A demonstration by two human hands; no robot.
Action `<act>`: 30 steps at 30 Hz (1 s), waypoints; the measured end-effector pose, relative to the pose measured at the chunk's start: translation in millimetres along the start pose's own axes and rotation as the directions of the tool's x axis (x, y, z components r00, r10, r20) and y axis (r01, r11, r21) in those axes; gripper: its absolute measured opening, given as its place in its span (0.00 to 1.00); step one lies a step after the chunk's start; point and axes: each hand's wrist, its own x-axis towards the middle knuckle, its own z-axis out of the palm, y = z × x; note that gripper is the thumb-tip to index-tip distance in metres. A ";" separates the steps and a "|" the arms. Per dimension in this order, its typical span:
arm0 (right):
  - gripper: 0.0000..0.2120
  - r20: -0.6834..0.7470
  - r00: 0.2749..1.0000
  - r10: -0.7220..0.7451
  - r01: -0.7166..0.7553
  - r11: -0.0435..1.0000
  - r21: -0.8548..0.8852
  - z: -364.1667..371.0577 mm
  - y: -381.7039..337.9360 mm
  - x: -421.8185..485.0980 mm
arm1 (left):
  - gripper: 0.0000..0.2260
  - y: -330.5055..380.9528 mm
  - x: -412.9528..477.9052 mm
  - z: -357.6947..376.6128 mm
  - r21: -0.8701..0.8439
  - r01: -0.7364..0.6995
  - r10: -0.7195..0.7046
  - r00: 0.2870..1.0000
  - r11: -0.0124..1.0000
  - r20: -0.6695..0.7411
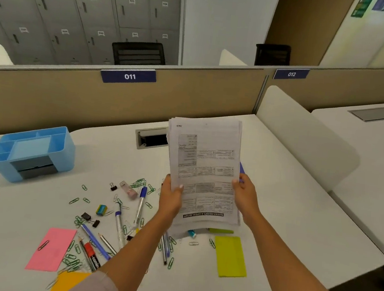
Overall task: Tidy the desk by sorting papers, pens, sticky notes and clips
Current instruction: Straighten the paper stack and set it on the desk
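Both hands hold the papers [205, 170]: the left hand [172, 195] grips the stack's left edge and the right hand [244, 198] its right edge, each with the thumb pressed on the printed front and the fingers curled behind. The stack stands tilted over the middle of the desk [297, 215], print upside down; whether its lower edge touches the desk cannot be told. At nine o'clock from the stack, well apart, sits a blue organizer [34, 150]. A pink note pad [51, 249] lies at seven o'clock, an orange pad [70, 282] just beyond it at the near edge, and a yellow pad [230, 256] at five o'clock, just below the stack. Between the pink pad and the left hand lie several pens [140, 206], with a red marker [92, 253] at seven o'clock among them. Black binder clips [86, 216] and many green paper clips [138, 182] are scattered around the pens, one on the pink pad.
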 end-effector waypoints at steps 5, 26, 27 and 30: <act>0.10 -0.092 0.996 -0.019 0.019 1.000 -0.006 -37.0 2.9 -1.5 | 0.21 2.3 -3.7 41.6 -0.043 -0.012 0.015 0.998 0.999 0.067; 0.11 -0.474 0.880 0.021 0.055 0.988 0.146 -157.5 22.7 -30.8 | 0.13 21.9 -27.2 170.9 -0.179 -0.219 0.277 0.857 0.959 0.434; 0.10 -0.481 0.877 0.015 0.070 0.985 0.158 -160.1 21.4 -33.1 | 0.12 23.7 -27.4 173.5 -0.183 -0.224 0.284 0.850 0.957 0.444; 0.09 -0.502 0.865 -0.004 0.121 0.972 0.200 -165.3 17.0 -40.5 | 0.08 31.3 -27.3 179.9 -0.187 -0.231 0.292 0.848 0.955 0.443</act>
